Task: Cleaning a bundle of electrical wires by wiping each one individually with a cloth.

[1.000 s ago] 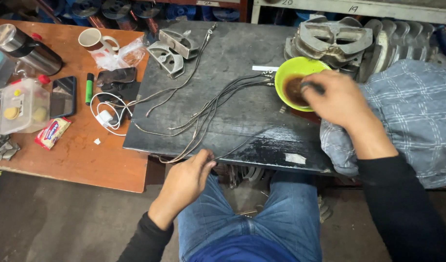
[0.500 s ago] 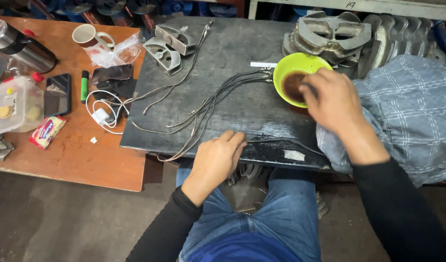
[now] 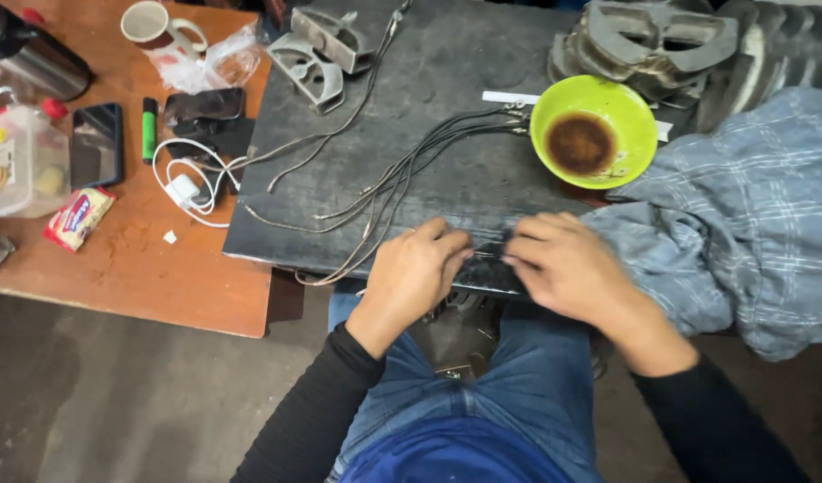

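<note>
Far left: wooden worktop [image 3: 133, 268] crowded with a mug [image 3: 151, 24], a green marker [image 3: 149, 129], a dark phone [image 3: 97, 144], a white charger cable [image 3: 189, 188].
Dark slab [image 3: 455, 98]: laid over the worktop, carrying everything in play.
Wire bundle [image 3: 402, 174]: thin grey strands, fanned across the slab, long axis running diagonally from the near edge up toward the bowl, far ends pointing right at the bowl's rim.
Handling: looks light, springy rather than limp, thin and likely slippery; best pinched near the ends, where the strands gather.
Left hand [image 3: 417, 273]: at the slab's near edge, fingers curled down, pinching what seems to be a wire end; exact hold hard to make out.
Right hand [image 3: 563, 264]: just beside it, fingertips nearly meeting the left's, curled and closed on the same small piece.
Green bowl [image 3: 593, 130]: beyond, dark residue inside, untouched.
Far right: grey checked cloth [image 3: 751, 224] bunched up, grey metal castings [image 3: 661, 36] stacked behind.
</note>
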